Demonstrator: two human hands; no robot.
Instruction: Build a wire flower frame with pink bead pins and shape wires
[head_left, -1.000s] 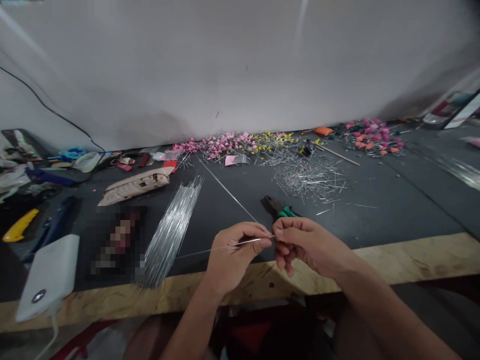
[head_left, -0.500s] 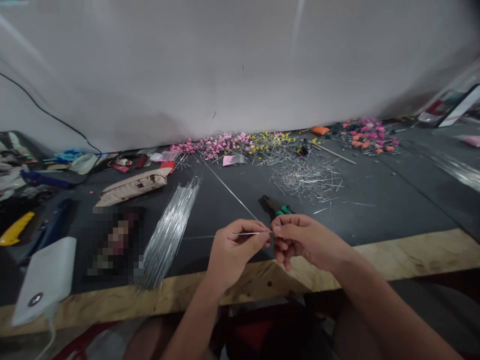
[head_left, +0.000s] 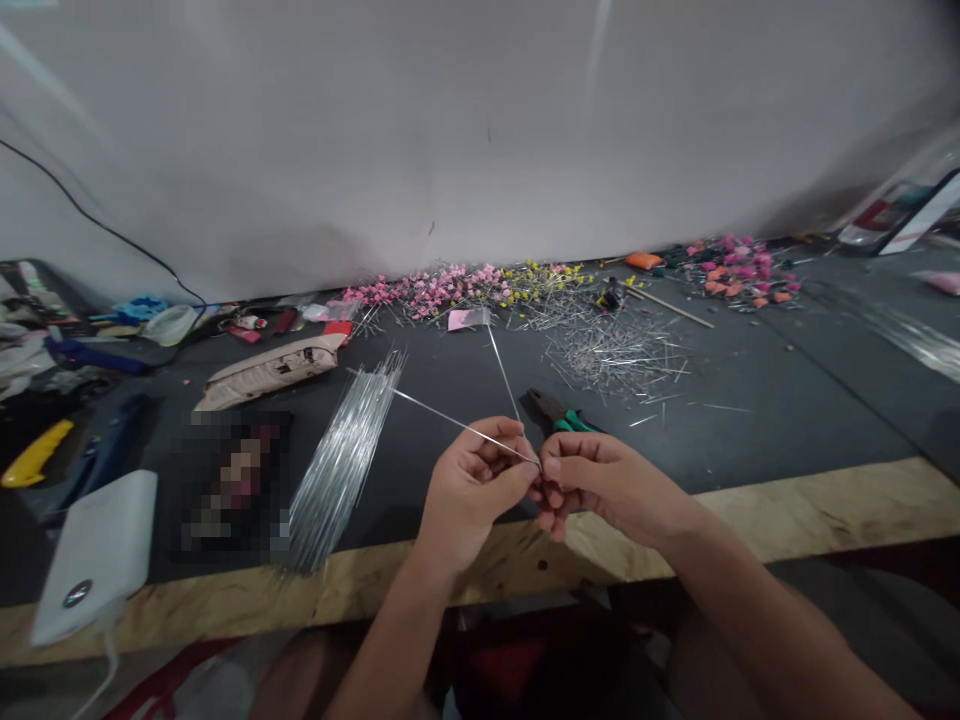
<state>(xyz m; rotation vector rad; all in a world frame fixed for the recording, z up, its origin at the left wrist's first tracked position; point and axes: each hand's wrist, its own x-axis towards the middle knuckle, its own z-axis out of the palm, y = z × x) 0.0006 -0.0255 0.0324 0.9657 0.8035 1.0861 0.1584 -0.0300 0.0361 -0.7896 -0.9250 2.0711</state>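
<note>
My left hand [head_left: 469, 490] and my right hand [head_left: 600, 480] meet above the near edge of the dark table mat [head_left: 750, 420]. Both pinch thin silver wire [head_left: 442, 420] at the spot where their fingertips touch. One wire strand runs up and left from the pinch, another [head_left: 504, 375] rises toward the back. Green-handled pliers [head_left: 559, 412] lie on the mat just behind my right hand. A bundle of straight silver wires [head_left: 341, 460] lies to the left of my left hand.
Cut wire pieces [head_left: 615, 355] are heaped at the back, with pink and yellow beaded pins [head_left: 457, 285] along the wall. A white power bank [head_left: 94, 555], a yellow cutter [head_left: 34, 450] and a beige pouch [head_left: 266, 370] lie at left. Bare wooden board [head_left: 825, 505] edges the mat.
The wire strands have swung: the one lying level to the left now slants up and left, and the long one now stands steeper toward the back. Both hands moved slightly up.
</note>
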